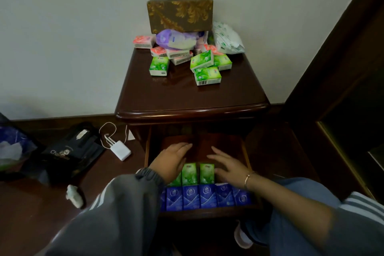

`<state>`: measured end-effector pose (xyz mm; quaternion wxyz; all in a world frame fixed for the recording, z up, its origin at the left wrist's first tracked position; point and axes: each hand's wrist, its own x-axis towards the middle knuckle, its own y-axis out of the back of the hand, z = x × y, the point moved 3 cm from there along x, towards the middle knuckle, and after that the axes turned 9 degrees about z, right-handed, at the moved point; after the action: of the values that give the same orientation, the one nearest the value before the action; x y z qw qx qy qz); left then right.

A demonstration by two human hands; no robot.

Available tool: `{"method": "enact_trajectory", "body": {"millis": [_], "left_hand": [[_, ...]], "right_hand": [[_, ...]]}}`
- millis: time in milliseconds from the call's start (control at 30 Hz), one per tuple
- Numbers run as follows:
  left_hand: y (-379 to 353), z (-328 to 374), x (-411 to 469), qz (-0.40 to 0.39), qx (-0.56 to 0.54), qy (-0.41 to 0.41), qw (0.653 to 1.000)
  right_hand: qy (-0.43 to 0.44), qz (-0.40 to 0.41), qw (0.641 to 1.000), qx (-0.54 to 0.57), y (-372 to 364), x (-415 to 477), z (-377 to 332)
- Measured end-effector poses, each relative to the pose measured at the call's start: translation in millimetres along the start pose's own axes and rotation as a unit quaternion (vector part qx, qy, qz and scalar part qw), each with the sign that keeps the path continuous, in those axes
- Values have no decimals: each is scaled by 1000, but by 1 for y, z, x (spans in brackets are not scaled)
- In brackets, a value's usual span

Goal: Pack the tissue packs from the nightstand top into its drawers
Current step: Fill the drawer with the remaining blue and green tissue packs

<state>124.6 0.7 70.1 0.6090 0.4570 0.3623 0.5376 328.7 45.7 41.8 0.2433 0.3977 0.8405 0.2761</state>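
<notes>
The dark wooden nightstand (187,97) carries a heap of small tissue packs at its back: green packs (207,76), pink packs (144,41) and a purple soft pack (176,39). Below, its drawer (207,143) stands pulled out. Inside, a front row of several blue packs (191,197) lies side by side, with green packs (189,173) in a second row behind them. My left hand (172,159) and my right hand (228,164) hover over the green row with fingers straight, one on each side. Neither holds anything.
A brown patterned tissue box (180,14) leans against the wall, with a white plastic bag (227,38) beside it. On the floor at left lie a white charger with cable (120,149), a black bag (74,151) and a crumpled tissue (74,195). A dark wooden frame (342,68) rises at right.
</notes>
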Motion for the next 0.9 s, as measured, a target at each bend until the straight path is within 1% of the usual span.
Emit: {"method": "enact_trajectory", "body": {"millis": [67, 133, 167, 200, 233, 300, 333, 400, 467, 600, 700, 800, 900], "left_hand": [[34, 5, -3, 61, -3, -45, 997], [64, 1, -5, 126, 25, -78, 989], [78, -3, -4, 156, 37, -78, 984], [91, -9, -1, 183, 49, -71, 979], [104, -14, 3, 208, 60, -58, 974], [123, -24, 15, 243, 74, -28, 967], [129, -27, 22, 251, 79, -14, 965], [135, -29, 39, 255, 86, 6, 963], [135, -26, 58, 250, 91, 6, 964], [128, -8, 113, 229, 97, -11, 969], [125, 5, 164, 210, 86, 4, 974], [118, 10, 205, 174, 87, 28, 980], [104, 8, 221, 130, 115, 16, 985]], "right_hand": [[80, 54, 995, -30, 33, -10, -25], [153, 152, 974, -70, 71, -12, -45], [174, 207, 958, -94, 91, -8, -52], [177, 258, 942, -123, 110, 1, -56], [161, 301, 928, -153, 129, 13, -59], [82, 346, 915, -192, 156, 42, -61], [29, 350, 914, -201, 163, 57, -57], [-59, 321, 916, -231, 160, 82, -48], [-93, 301, 905, -285, 148, 94, -41], [-74, 339, 884, -312, 143, 93, -32], [-62, 371, 875, -304, 143, 89, -33], [-56, 384, 873, -295, 140, 87, -35], [-48, 406, 865, -291, 141, 86, -35]]}}
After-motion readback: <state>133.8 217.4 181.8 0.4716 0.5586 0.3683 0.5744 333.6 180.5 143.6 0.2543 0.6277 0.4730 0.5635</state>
